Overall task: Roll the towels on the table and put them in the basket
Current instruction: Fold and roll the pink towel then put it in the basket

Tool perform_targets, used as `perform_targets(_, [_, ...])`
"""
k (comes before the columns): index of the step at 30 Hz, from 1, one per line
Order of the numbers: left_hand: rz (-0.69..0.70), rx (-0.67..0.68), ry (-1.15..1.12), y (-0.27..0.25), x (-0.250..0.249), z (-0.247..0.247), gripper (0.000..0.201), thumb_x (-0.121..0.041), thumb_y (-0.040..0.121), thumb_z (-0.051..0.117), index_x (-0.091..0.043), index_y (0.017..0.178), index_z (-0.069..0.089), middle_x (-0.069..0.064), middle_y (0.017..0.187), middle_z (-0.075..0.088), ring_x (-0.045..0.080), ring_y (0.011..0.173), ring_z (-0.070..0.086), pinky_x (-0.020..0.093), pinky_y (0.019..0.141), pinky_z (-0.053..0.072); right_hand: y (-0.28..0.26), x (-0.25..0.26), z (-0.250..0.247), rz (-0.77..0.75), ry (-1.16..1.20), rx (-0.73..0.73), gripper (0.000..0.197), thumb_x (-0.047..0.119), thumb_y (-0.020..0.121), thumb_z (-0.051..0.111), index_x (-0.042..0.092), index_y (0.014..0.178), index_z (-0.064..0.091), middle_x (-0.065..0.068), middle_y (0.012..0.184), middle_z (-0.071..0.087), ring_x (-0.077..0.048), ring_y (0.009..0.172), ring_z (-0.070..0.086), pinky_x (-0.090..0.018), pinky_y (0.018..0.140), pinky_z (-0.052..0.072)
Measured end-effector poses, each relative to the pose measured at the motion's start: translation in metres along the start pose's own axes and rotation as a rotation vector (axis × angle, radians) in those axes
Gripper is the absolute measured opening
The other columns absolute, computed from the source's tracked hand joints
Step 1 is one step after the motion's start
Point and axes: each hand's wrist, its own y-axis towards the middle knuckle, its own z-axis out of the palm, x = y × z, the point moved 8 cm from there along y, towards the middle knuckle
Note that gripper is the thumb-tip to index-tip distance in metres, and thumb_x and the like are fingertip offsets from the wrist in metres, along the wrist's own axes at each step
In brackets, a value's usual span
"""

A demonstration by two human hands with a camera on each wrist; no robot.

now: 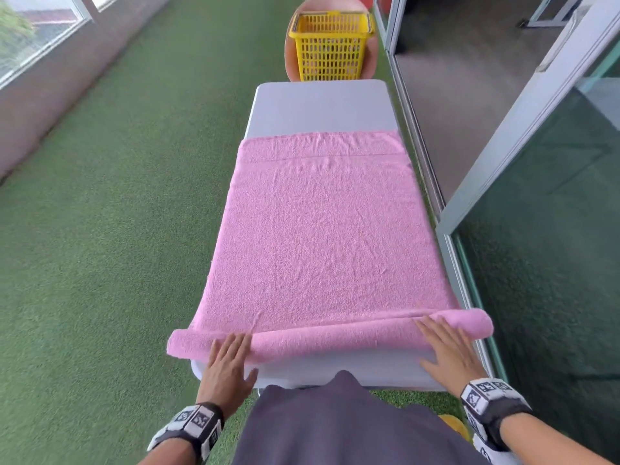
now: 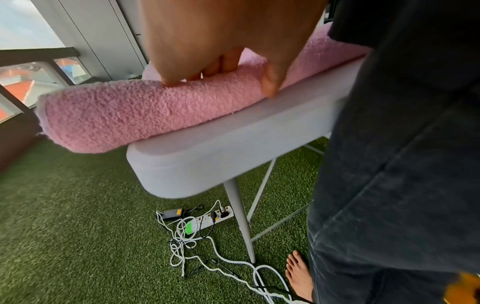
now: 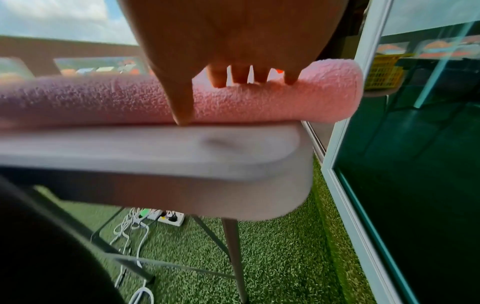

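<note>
Both hands, left [image 1: 228, 360] and right [image 1: 446, 347], flat, fingers spread, pressing pink towel [image 1: 322, 236] roll at surface [image 1: 318, 105] 6 o'clock edge.

Pink towel [image 1: 322, 229], white table [image 1: 318, 105], yellow basket [image 1: 330, 45], green turf [image 1: 117, 229]

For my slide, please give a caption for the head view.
Both hands, left hand and right hand, press flat on the rolled near edge of a pink towel spread on a white table.
</note>
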Motion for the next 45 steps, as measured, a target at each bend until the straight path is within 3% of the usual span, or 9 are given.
perform_targets(3, [-0.035, 0.01, -0.048, -0.002, 0.003, -0.002, 0.054, -0.02, 0.066, 0.08, -0.014, 0.117, 0.064, 0.002, 0.11, 0.068, 0.026, 0.105, 0.063, 0.053, 0.103, 0.04, -0.005, 0.001, -0.006, 0.007, -0.021, -0.019, 0.049, 0.023, 0.069, 0.074, 0.04, 0.112, 0.058, 0.014, 0.119, 0.06, -0.015, 0.118, 0.052, -0.043, 0.11, 0.027])
perform_targets(6, [-0.016, -0.117, -0.054, 0.008, 0.0, -0.022, 0.029, -0.029, 0.084, 0.049, -0.016, 0.106, 0.064, -0.004, 0.097, 0.067, 0.019, 0.091, 0.063, 0.052, 0.097, 0.045, 0.009, 0.008, -0.023, 0.016, -0.018, -0.001, 0.02, 0.028, 0.081, 0.056, 0.045, 0.078, 0.046, 0.023, 0.101, 0.052, -0.009, 0.109, 0.05, -0.042, 0.109, 0.026])
perform_targets(12, [-0.078, -0.097, -0.09, 0.012, 0.002, -0.016, 0.061, -0.033, 0.095, 0.038, -0.009, 0.148, 0.022, 0.003, 0.15, 0.021, 0.022, 0.142, 0.019, 0.034, 0.116, -0.009, 0.024, 0.018, -0.036, 0.036, 0.121, -0.052, 0.05, 0.046, 0.099, 0.034, 0.036, 0.147, 0.024, 0.02, 0.154, 0.013, -0.008, 0.145, 0.011, -0.043, 0.117, 0.001])
perform_targets(16, [-0.036, -0.058, -0.024, 0.002, -0.001, -0.008, 0.067, -0.023, 0.061, 0.085, -0.012, 0.122, 0.058, 0.006, 0.121, 0.064, 0.029, 0.114, 0.06, 0.05, 0.111, 0.029, 0.003, 0.021, -0.016, 0.015, 0.065, -0.003, 0.061, 0.037, 0.086, 0.061, 0.038, 0.141, 0.035, 0.019, 0.148, 0.031, -0.01, 0.142, 0.025, -0.043, 0.118, 0.004])
perform_targets(20, [-0.019, -0.16, -0.016, 0.006, -0.006, -0.035, 0.014, -0.033, 0.08, 0.055, -0.024, 0.088, 0.064, -0.01, 0.088, 0.062, 0.013, 0.082, 0.057, 0.044, 0.087, 0.051, 0.002, 0.017, -0.024, 0.048, 0.01, -0.008, 0.039, 0.033, 0.084, 0.056, 0.04, 0.122, 0.051, 0.021, 0.127, 0.051, -0.007, 0.121, 0.042, -0.037, 0.11, 0.02])
perform_targets(26, [-0.069, -0.167, -0.003, 0.017, 0.005, -0.034, 0.053, -0.018, 0.092, 0.027, -0.008, 0.142, 0.039, 0.004, 0.141, 0.044, 0.023, 0.131, 0.044, 0.046, 0.112, 0.029, 0.009, 0.027, -0.037, -0.012, 0.088, -0.126, 0.045, 0.029, 0.099, 0.038, 0.027, 0.144, 0.038, 0.013, 0.149, 0.035, -0.008, 0.139, 0.03, -0.039, 0.119, 0.01])
perform_targets(32, [0.026, -0.081, -0.038, -0.001, -0.004, -0.022, 0.059, -0.016, 0.053, 0.089, -0.012, 0.109, 0.068, 0.004, 0.105, 0.071, 0.021, 0.098, 0.067, 0.042, 0.095, 0.044, -0.008, 0.023, -0.002, -0.045, 0.005, -0.01, 0.059, 0.034, 0.082, 0.066, 0.038, 0.136, 0.044, 0.019, 0.137, 0.049, -0.004, 0.129, 0.042, -0.035, 0.118, 0.012])
perform_targets(37, [0.048, -0.112, -0.061, 0.015, -0.007, -0.036, 0.02, -0.031, 0.084, 0.042, -0.024, 0.085, 0.061, -0.011, 0.082, 0.063, 0.007, 0.073, 0.056, 0.04, 0.078, 0.056, 0.012, 0.029, -0.022, -0.001, -0.078, 0.032, 0.035, 0.045, 0.086, 0.045, 0.038, 0.119, 0.053, 0.023, 0.119, 0.054, -0.003, 0.111, 0.045, -0.033, 0.105, 0.025])
perform_targets(45, [-0.044, -0.095, -0.074, 0.029, 0.009, -0.028, 0.051, -0.013, 0.093, 0.019, -0.007, 0.143, 0.025, 0.014, 0.145, 0.039, 0.03, 0.135, 0.038, 0.045, 0.113, 0.022, 0.013, 0.044, -0.04, -0.154, -0.077, -0.161, 0.048, 0.028, 0.089, 0.034, 0.023, 0.133, 0.053, 0.002, 0.131, 0.058, -0.018, 0.118, 0.057, -0.04, 0.108, 0.037])
